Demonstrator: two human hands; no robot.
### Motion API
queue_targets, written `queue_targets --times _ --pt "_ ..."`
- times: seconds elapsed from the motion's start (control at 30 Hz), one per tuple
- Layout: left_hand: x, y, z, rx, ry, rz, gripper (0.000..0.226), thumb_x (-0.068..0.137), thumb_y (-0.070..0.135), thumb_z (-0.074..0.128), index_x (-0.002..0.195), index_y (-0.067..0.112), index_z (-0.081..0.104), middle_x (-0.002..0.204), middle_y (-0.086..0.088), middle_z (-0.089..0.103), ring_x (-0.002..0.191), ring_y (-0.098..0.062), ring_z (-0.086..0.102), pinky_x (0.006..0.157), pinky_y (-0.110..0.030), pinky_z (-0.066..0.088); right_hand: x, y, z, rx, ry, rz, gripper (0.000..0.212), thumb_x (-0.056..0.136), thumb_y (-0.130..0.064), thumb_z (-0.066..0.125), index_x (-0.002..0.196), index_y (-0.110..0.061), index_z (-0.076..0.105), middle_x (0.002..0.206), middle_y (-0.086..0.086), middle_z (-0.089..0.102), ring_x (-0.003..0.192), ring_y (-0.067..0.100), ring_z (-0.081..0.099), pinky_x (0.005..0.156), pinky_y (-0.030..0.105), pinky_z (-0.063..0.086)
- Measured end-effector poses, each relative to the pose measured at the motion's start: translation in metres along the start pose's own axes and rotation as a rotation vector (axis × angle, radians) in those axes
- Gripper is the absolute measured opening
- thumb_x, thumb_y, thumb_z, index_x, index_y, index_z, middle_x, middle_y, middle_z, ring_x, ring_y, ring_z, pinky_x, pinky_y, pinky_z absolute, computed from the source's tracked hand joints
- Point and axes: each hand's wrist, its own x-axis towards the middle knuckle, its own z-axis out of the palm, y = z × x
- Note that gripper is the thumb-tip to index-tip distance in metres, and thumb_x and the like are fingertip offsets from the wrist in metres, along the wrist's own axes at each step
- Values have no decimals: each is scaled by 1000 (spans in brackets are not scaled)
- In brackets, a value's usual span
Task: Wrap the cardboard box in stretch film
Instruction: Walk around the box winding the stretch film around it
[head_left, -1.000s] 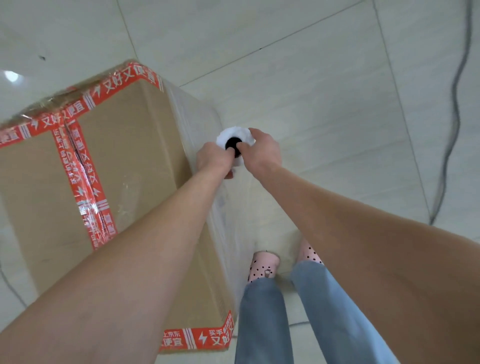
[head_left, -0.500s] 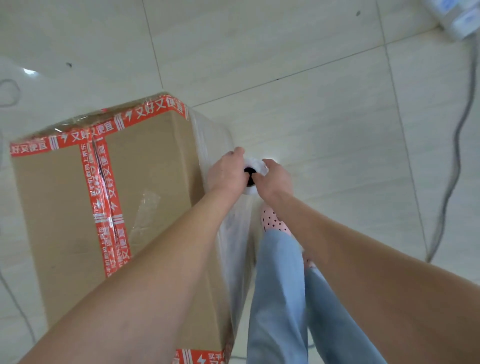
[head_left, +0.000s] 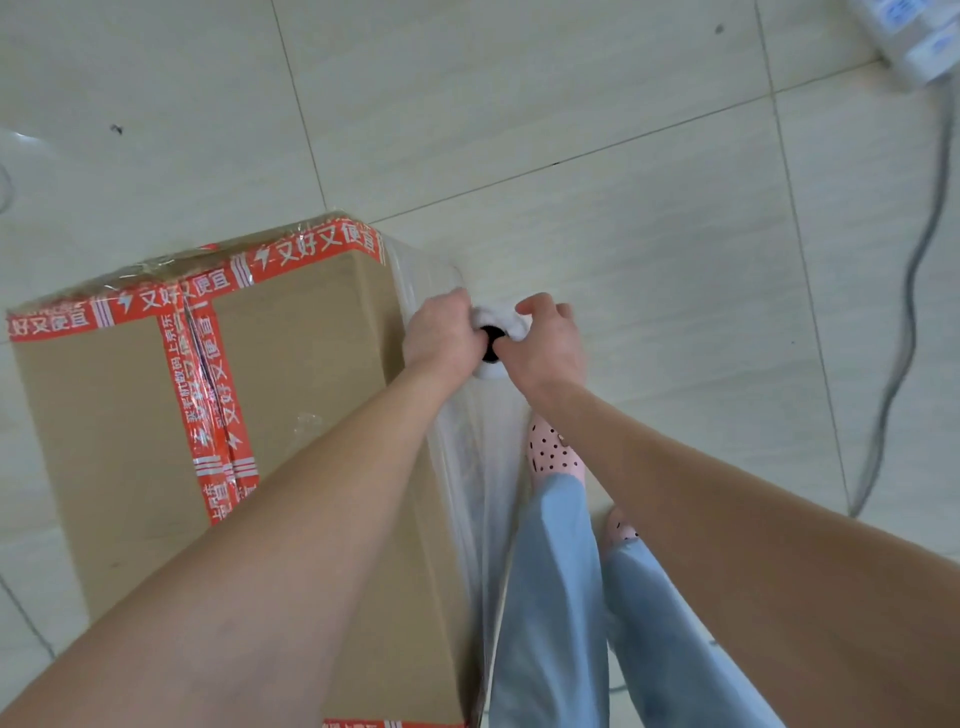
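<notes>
A tall cardboard box (head_left: 119, 426) sealed with red printed tape stands on the tiled floor at the left. Clear stretch film (head_left: 467, 467) covers its right side and runs up to a white film roll (head_left: 500, 318) held upright beside the box's far right corner. My left hand (head_left: 441, 332) grips the roll from the left, against the box edge. My right hand (head_left: 545, 343) grips it from the right, thumb at the roll's dark core hole. Most of the roll is hidden behind both hands.
My legs in light blue jeans (head_left: 561, 597) and pink dotted shoes (head_left: 550, 452) stand close to the box's right side. A grey cable (head_left: 914, 249) runs down the floor at the right from a white power strip (head_left: 914, 36) in the top right corner.
Both hands have carried the roll along the box's right side toward its far corner, drawing out film. My feet have stepped forward beside the box.
</notes>
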Motion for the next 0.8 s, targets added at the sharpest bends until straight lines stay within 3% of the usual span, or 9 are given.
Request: queue_targets --times 0.1,0.2,0.3,0.37,0.5,0.6,0.67,0.73,0.8 --pt "10 -6 -4 -225 -72 -187 22 82 23 60 96 6 60 101 -11 67 88 -30 66 71 -33 54 5 -7 1 79 -29 117 47 86 -26 59 129 -18 42 116 4 49 82 22 54 63 28 41" --pt "13 -3 -8 -308 -179 -207 29 81 28 64 100 5 62 101 -13 68 81 -28 70 73 -37 59 11 -11 -2 45 3 123 45 87 -25 56 129 -18 43 113 7 51 82 24 55 64 30 41" --pt "17 4 -12 -2 -129 34 41 85 23 60 123 12 48 117 -9 58 105 -29 59 79 -34 48 17 -15 -4 -9 -2 98 40 86 -23 55 125 -21 46 113 6 52 83 26 57 66 32 46" --pt "23 9 -15 138 -93 208 41 88 19 55 128 18 47 121 -6 54 109 -28 57 77 -33 43 20 -18 -4 -30 -26 88 39 84 -23 55 123 -23 48 111 6 54 85 28 60 66 33 48" --pt "35 15 -23 260 -121 311 19 83 15 54 99 19 63 98 -2 56 90 -25 56 67 -27 34 28 -29 -4 -152 -38 37 35 84 -25 57 118 -25 53 111 2 57 87 23 58 65 29 42" --pt "42 12 -29 275 -129 249 16 78 7 53 87 13 65 88 -6 62 77 -27 55 61 -27 37 36 -41 -9 -364 -41 -69 37 86 -21 55 122 -28 55 114 2 56 89 22 53 69 28 36" --pt "45 6 -31 167 -112 156 17 83 10 52 95 9 64 94 -10 64 85 -30 60 64 -29 42 42 -50 -11 -402 -45 -130 41 86 -18 53 126 -30 54 119 0 55 95 22 56 70 27 35" --pt "47 2 -33 30 -83 35 19 86 14 53 101 5 62 102 -13 64 96 -33 61 68 -31 43 44 -53 -10 -341 -34 -97 44 86 -19 54 129 -28 49 125 -1 50 92 21 54 69 28 36" --pt "50 -2 -35 -76 -92 -66 21 87 16 55 102 3 61 106 -16 65 100 -34 62 72 -31 48 45 -54 -7 -181 -31 54 49 85 -27 58 132 -23 43 122 2 49 88 23 55 68 29 41"
